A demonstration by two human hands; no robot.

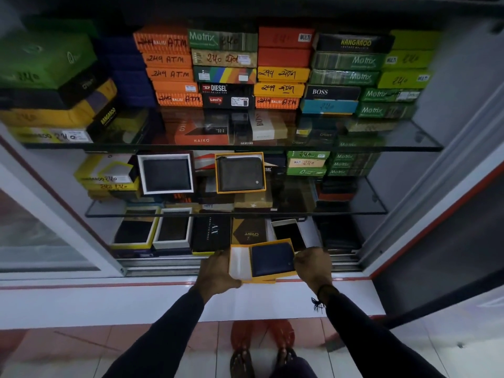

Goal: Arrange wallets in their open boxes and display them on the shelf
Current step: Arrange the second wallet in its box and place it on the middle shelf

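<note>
Fingers: left hand [218,271] curls its fingers [234,283] around the left edge of the yellow box [240,264]; right hand [313,264] pinches the box's right side, fingertips closed on the rim.
Held thing: one open yellow box with one dark blue wallet [272,259] lying in its right half, white lining bare on the left; held tilted in front of the bottom shelf [240,261], above the white ledge [163,298].
Bottom shelf: two open boxes with dark wallets at left [135,231], one black closed box [211,233], one brown box and one open white box just behind the held one.
Middle glass shelf [234,214]: two open boxes on show, a white-rimmed one [166,173] and a yellow-rimmed one [240,173], each with one dark wallet; closed boxes stacked on both sides.
Top glass shelf [234,147]: many closed boxes in stacks, orange, green, yellow, black; too many and too blurred to count.
In the way: glass shelf edges cross the view; the brown and white boxes crowd the space behind the held box.
</note>
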